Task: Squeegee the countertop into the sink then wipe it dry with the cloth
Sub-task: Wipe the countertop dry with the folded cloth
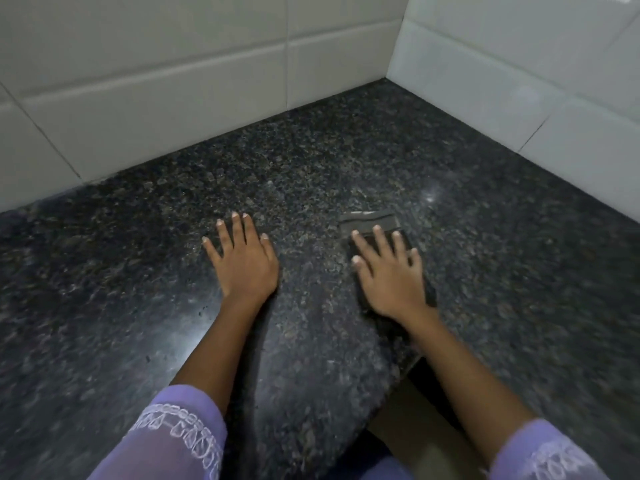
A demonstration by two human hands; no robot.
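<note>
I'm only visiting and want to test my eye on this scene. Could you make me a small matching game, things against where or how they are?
Things:
1. left hand
2. right hand
3. dark cloth
4. tiled wall

States:
A. pressed flat under a palm and fingers
B. white, meeting in a corner behind the counter
C. spread flat on bare countertop, holding nothing
D. lying on top of the cloth

Pairs: 1-C, 2-D, 3-A, 4-B
</note>
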